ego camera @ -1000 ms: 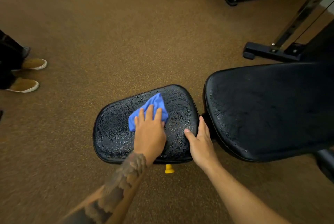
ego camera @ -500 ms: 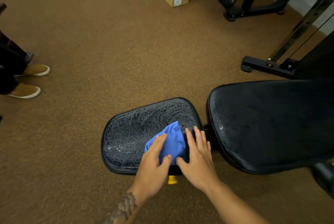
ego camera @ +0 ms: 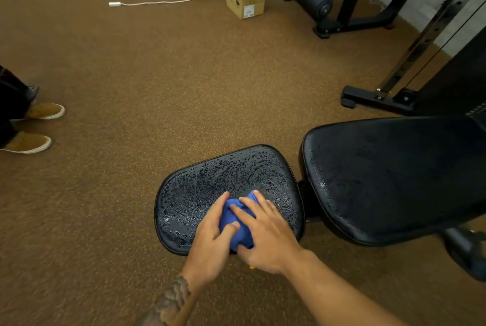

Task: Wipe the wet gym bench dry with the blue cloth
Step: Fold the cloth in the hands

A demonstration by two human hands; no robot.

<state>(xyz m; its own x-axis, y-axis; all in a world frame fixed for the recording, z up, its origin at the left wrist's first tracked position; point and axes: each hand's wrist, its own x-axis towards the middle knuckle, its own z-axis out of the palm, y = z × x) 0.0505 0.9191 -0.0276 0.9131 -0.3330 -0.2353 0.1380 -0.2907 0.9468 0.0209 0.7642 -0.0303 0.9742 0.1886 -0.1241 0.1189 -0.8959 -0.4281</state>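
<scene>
Blue cloth (ego camera: 236, 223) bunched in the grip of both hands, left hand (ego camera: 210, 241) and right hand (ego camera: 268, 236), on droplet-beaded bench seat (ego camera: 210, 181).

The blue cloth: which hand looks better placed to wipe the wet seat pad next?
Probably the left hand: it sits beside the seat pad's beaded stretch, holding the blue cloth. The right hand lies nearer the backrest.

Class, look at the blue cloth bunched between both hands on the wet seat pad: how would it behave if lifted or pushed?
The blue cloth is crumpled into folds, so it likely hangs floppy when lifted. Both the left hand and right hand cover it easily, suggesting lightness. On the beaded seat pad it probably slides readily.
</scene>
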